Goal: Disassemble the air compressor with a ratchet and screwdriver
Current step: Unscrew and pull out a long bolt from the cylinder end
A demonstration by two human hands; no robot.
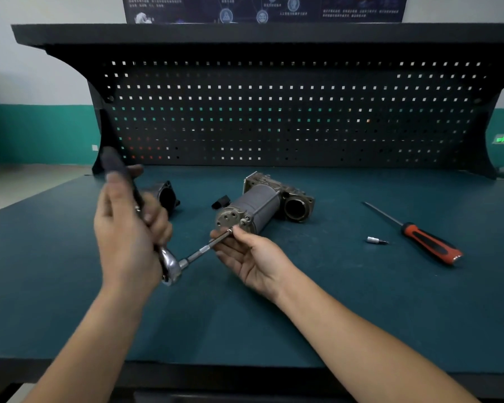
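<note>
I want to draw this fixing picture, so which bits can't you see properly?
All in the head view:
- The ratchet handle: blurred, and the left hand covers its middle.
- The extension bar tip at the air compressor: fingers of the right hand hide it.
- The dark part behind the left hand: half covered.
- The poster: cut off by the top edge, writing too small.

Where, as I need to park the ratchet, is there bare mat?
Bare: the near-right mat, in front of the screwdriver and socket; the far strip between screwdriver and pegboard. Crowded: mid-bench, where the left hand, right hand, ratchet, compressor and housing cluster.
</note>
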